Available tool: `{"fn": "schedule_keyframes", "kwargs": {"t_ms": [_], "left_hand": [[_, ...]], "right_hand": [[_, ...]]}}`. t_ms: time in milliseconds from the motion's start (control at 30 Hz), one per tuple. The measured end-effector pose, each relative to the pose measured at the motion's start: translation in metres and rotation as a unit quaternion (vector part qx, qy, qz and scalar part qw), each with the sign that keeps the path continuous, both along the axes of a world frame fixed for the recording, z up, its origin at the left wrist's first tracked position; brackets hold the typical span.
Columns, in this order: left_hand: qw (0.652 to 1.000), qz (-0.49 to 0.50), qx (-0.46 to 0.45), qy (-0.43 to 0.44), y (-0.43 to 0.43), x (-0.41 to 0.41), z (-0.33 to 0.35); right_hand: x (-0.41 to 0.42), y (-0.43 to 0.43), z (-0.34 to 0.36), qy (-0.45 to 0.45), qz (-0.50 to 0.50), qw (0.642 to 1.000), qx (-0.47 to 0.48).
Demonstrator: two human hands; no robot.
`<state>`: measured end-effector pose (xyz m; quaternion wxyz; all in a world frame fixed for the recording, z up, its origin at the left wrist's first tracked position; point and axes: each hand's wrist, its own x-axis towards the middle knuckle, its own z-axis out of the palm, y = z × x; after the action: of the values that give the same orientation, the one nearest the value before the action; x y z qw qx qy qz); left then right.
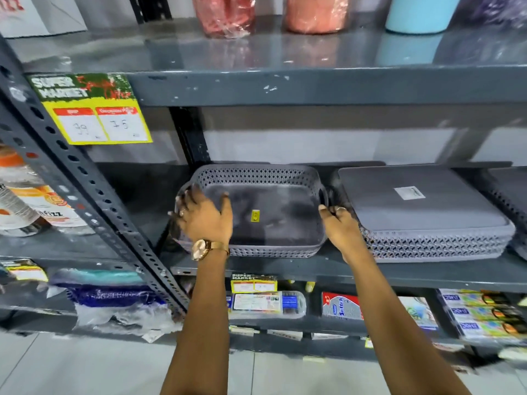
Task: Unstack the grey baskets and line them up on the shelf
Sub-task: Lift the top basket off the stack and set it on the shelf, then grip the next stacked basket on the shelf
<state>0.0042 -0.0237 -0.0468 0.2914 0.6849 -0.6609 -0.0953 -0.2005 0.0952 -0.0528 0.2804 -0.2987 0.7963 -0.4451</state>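
Baskets are partly lined up: one grey basket (pixel 256 206) is gripped between both sets of fingers (pixel 188 195); beside the right fingers, a stack (pixel 422 212) is left on the shelf (pixel 285 266).

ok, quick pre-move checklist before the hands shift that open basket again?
1. Left hand on the open basket left rim: ok.
2. Right hand gripping its right rim: cannot tell, fingers sit in the gap beside the stack.
3. Basket base flat on the shelf: ok.
4. Gap to the upside-down stack: not ok, nearly touching.
5. Free shelf space left of the basket: ok.
6. Stack fully unstacked: not ok, several still nested.
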Motion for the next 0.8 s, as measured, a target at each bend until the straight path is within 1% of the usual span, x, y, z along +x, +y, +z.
{"fn": "schedule_keyframes", "kwargs": {"t_ms": [67,100,167,200,233,267,300,333,367,400,467,500,567,600,667,733,800], "left_hand": [[0.994,-0.08,-0.07,0.022,0.02,-0.038,0.009],[0.986,-0.126,-0.092,0.058,0.03,-0.057,0.013],[0.964,-0.211,-0.078,0.141,0.054,-0.102,0.02],[0.952,-0.25,-0.059,0.169,0.067,-0.128,0.022],[0.939,-0.286,-0.036,0.188,0.079,-0.148,0.023],[0.928,-0.313,-0.003,0.202,0.087,-0.167,0.022],[0.92,-0.33,0.032,0.208,0.096,-0.189,0.022],[0.917,-0.337,0.066,0.201,0.101,-0.205,0.019],[0.923,-0.33,0.083,0.18,0.106,-0.223,0.015],[0.935,-0.312,0.079,0.148,0.107,-0.236,0.009],[0.961,-0.252,0.076,0.085,0.107,-0.257,-0.003],[0.969,-0.218,0.095,0.071,0.105,-0.262,-0.008],[0.971,-0.169,0.157,0.066,0.102,-0.273,-0.013],[0.968,-0.154,0.184,0.077,0.098,-0.275,-0.015],[0.964,-0.119,0.208,0.114,0.095,-0.28,-0.016],[0.962,-0.097,0.192,0.168,0.099,-0.286,-0.01],[0.951,-0.109,0.122,0.262,0.106,-0.292,0.003]], "right_hand": [[-0.018,0.008,0.008,-0.032,0.028,0.999,-0.027],[-0.029,0.012,0.013,-0.068,0.03,0.996,-0.042],[-0.06,0.025,0.033,-0.153,0.021,0.984,-0.085],[-0.083,0.035,0.044,-0.159,0.007,0.982,-0.105],[-0.102,0.044,0.053,-0.142,-0.009,0.981,-0.129],[-0.124,0.051,0.058,-0.098,-0.023,0.984,-0.146],[-0.151,0.062,0.061,-0.027,-0.038,0.988,-0.149],[-0.175,0.071,0.06,0.048,-0.052,0.99,-0.125],[-0.202,0.079,0.059,0.11,-0.063,0.988,-0.089],[-0.223,0.086,0.056,0.148,-0.067,0.985,-0.055],[-0.262,0.095,0.05,0.175,-0.053,0.983,-0.002],[-0.275,0.096,0.045,0.181,-0.04,0.982,0.024],[-0.293,0.098,0.037,0.145,-0.019,0.987,0.066],[-0.297,0.095,0.031,0.106,-0.014,0.991,0.075],[-0.303,0.094,0.025,0.017,-0.021,0.998,0.064],[-0.304,0.095,0.026,-0.048,-0.047,0.998,0.007],[-0.306,0.098,0.037,-0.076,-0.09,0.99,-0.08]]}}
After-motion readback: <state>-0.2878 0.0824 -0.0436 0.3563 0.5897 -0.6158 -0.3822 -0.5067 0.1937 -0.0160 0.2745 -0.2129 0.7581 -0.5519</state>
